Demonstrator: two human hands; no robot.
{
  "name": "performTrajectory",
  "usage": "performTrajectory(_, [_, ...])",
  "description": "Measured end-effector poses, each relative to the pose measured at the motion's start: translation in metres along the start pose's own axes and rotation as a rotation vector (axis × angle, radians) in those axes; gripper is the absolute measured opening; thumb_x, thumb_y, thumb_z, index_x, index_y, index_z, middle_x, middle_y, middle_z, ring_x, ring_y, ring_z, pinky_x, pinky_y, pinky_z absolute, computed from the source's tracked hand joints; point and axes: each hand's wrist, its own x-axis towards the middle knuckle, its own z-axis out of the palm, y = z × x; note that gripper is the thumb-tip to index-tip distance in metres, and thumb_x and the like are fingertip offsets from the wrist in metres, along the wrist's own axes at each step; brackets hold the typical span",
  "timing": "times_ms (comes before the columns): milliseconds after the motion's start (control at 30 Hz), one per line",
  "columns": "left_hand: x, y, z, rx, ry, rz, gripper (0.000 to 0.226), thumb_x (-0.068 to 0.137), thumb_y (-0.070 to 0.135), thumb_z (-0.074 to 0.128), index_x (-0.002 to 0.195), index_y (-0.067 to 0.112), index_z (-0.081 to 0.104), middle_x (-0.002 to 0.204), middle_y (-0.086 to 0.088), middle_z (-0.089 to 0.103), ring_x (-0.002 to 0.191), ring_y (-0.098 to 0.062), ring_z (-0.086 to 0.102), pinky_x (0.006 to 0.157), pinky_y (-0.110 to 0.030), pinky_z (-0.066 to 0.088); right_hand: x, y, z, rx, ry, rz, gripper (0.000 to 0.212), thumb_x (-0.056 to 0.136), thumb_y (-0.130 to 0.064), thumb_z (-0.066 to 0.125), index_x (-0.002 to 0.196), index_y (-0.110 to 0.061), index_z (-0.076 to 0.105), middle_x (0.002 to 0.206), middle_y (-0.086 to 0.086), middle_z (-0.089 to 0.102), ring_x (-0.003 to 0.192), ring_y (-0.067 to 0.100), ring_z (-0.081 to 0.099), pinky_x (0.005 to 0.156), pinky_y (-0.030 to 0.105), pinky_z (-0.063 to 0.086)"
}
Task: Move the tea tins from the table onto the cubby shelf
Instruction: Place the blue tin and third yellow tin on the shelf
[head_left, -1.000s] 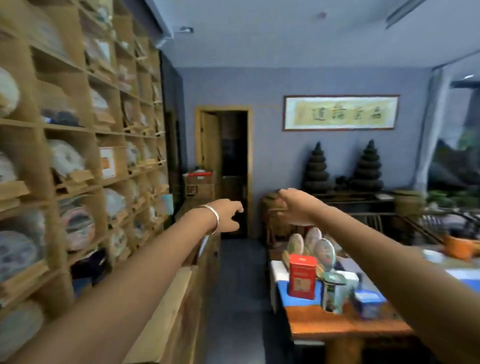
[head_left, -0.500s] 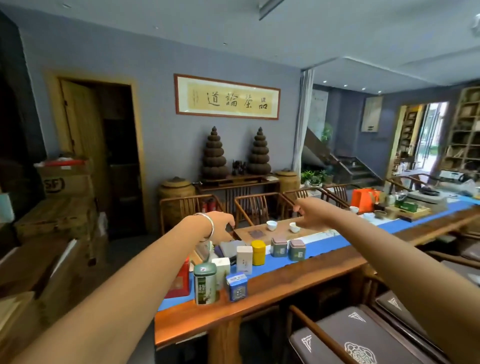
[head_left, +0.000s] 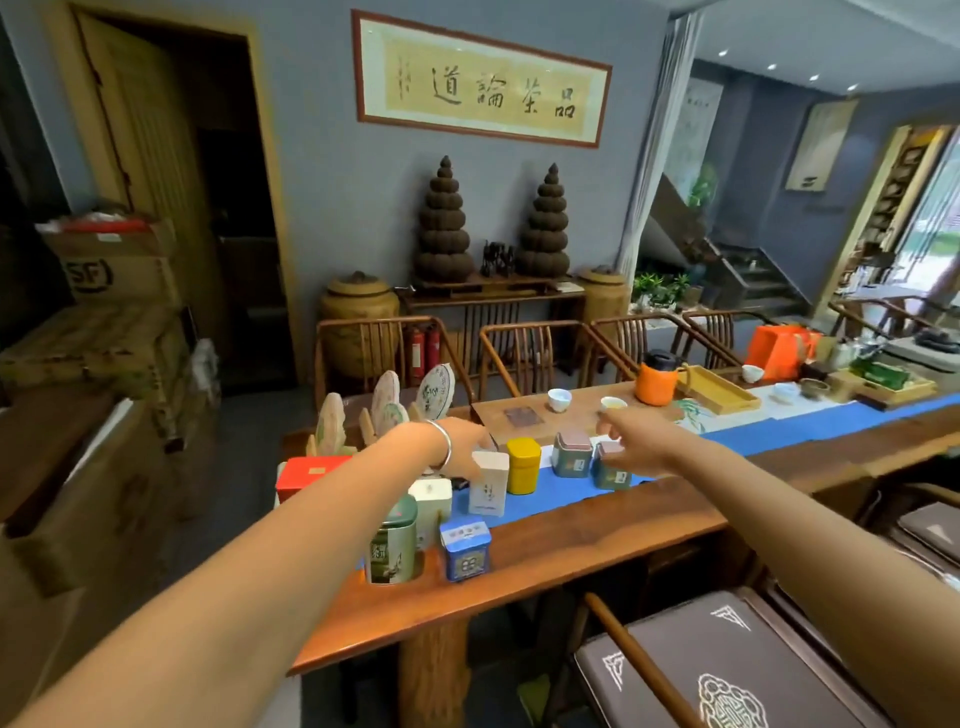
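Head view: both hands reaching over table (head_left: 597, 540) toward upright tea tins. Left hand (head_left: 460, 449) hovering just behind white tin (head_left: 488, 483), fingers loosely spread, holding nothing. Right hand (head_left: 631, 449) nearing grey-green tin (head_left: 612, 467), fingers relaxed, empty. Shelf lying outside view.

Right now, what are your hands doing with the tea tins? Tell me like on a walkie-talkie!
Left hand reaching over white tin, nothing gripped. Right hand open above grey-green tins. All tins still on table. Nothing blocking.
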Motion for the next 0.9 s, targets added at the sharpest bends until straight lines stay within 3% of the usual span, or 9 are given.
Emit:
performTrajectory(167, [0.080,-0.048,-0.001,-0.033,0.004,-0.004,0.057,0.087,0.030,0.055,0.140,0.019,0.037,0.136,-0.007,0.048,0.119,-0.027,0.049,0.095,-0.037,0.043,0.077,0.010,0.024,-0.046,-0.081,0.011,0.042,0.085,-0.029,0.062,0.122,-0.013,0.050,0.121,0.009,0.057,0.104,0.025,0.054,0.083,0.034,0.047])
performTrajectory(333, [0.137,-0.068,0.019,-0.019,-0.053,0.071,0.054,0.089,0.031,0.053,0.138,0.017,0.037,0.133,-0.008,0.050,0.114,-0.028,0.050,0.083,-0.032,0.040,0.136,0.021,0.040,-0.038,-0.124,0.038,0.040,0.083,-0.026,0.063,0.119,-0.012,0.050,0.114,0.010,0.060,0.096,0.025,0.056,0.074,0.032,0.045])
performTrajectory(433, [0.159,-0.072,0.042,-0.042,-0.100,0.102,0.054,0.090,0.031,0.054,0.139,0.013,0.037,0.126,-0.012,0.055,0.109,-0.029,0.053,0.074,-0.030,0.038,0.169,0.027,0.053,0.001,-0.143,0.031,0.038,0.080,-0.025,0.065,0.111,-0.008,0.054,0.108,0.014,0.063,0.093,0.029,0.058,0.077,0.041,0.049])
performTrajectory(567, [0.185,-0.072,0.084,-0.105,-0.180,0.087,0.054,0.087,0.027,0.058,0.134,0.008,0.040,0.130,-0.015,0.052,0.110,-0.032,0.054,0.084,-0.037,0.046,0.216,0.041,0.081,-0.009,-0.203,-0.005,0.042,0.081,-0.028,0.067,0.117,-0.016,0.050,0.115,0.009,0.061,0.089,0.021,0.051,0.071,0.032,0.043])
performTrajectory(733, [0.214,-0.078,0.127,-0.189,-0.193,0.016,0.059,0.081,0.027,0.066,0.131,0.007,0.042,0.121,-0.018,0.053,0.104,-0.034,0.055,0.078,-0.036,0.044,0.274,0.057,0.125,-0.062,-0.227,-0.096,0.045,0.079,-0.034,0.066,0.119,-0.019,0.051,0.123,0.004,0.059,0.108,0.023,0.055,0.081,0.032,0.045])
performTrajectory(833, [0.230,-0.083,0.150,-0.272,-0.201,-0.073,0.064,0.077,0.027,0.071,0.131,0.008,0.042,0.121,-0.020,0.052,0.104,-0.035,0.054,0.081,-0.038,0.045,0.306,0.064,0.155,-0.128,-0.272,-0.171,0.065,0.078,-0.045,0.069,0.132,-0.019,0.043,0.133,0.004,0.053,0.119,0.023,0.051,0.084,0.025,0.039])
performTrajectory(900, [0.237,-0.085,0.165,-0.316,-0.223,-0.128,0.071,0.075,0.028,0.074,0.134,0.009,0.039,0.123,-0.020,0.050,0.109,-0.035,0.052,0.084,-0.038,0.044,0.329,0.071,0.176,-0.107,-0.355,-0.200,0.079,0.075,-0.046,0.074,0.137,-0.016,0.036,0.139,0.010,0.046,0.123,0.027,0.048,0.094,0.031,0.042])
